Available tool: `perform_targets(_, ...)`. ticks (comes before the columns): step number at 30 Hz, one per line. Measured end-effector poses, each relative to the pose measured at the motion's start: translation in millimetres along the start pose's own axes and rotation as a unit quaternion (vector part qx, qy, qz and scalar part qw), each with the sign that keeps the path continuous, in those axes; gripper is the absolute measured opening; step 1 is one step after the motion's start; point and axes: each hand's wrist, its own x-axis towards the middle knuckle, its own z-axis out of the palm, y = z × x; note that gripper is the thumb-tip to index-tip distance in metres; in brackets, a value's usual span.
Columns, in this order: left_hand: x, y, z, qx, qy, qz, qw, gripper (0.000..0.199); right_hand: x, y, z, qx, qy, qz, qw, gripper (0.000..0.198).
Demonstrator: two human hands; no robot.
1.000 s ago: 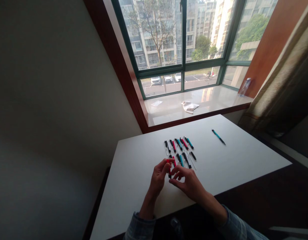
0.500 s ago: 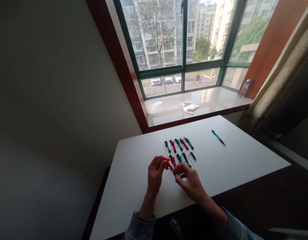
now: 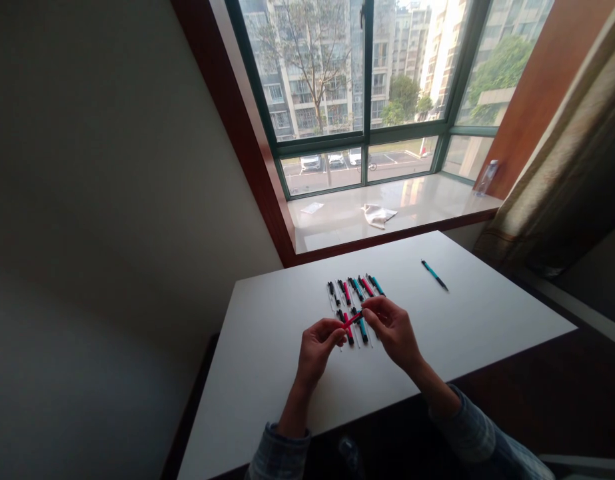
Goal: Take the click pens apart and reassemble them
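My left hand [image 3: 318, 350] pinches one end of a red pen barrel [image 3: 354, 319] between thumb and fingers. At its other, dark end are the closed fingertips of my right hand [image 3: 393, 330], so the barrel spans the gap between both hands above the table. Under and beyond the hands lie pen parts in two rows: black pieces, thin clear or white refills, a red barrel [image 3: 346, 293], a blue barrel [image 3: 378, 286] and several others. My right hand hides part of the nearer row. What exactly sits at its fingertips is too small to make out.
An assembled blue and black pen [image 3: 434, 275] lies apart at the right on the white table [image 3: 267, 347]. Behind the table, the window sill [image 3: 332, 230] bears a crumpled wrapper [image 3: 378, 215], a paper piece and a clear bottle [image 3: 487, 177]. A curtain hangs at the right.
My right hand has moved up and away from me, and the red barrel has swung from pointing down-right to pointing up-right. My left hand has shifted slightly right and down.
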Motion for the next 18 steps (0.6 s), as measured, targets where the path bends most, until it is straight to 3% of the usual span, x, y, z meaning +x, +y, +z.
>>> perform_targets(9,-1,1,0,-0.004,-0.019,-0.005,1.0,0.03,3,-10,-9,-0.016,-0.084,-0.029,0.996,0.027)
perform_targets(13,0,0,0,0.0,0.001,-0.014,1.0,0.03,2,-1,-25,-0.028,-0.018,-0.017,0.999,0.032)
perform_targets(18,0,-1,0,0.007,0.022,-0.011,1.0,0.03,2,24,-65,-0.086,0.098,0.017,0.991,0.037)
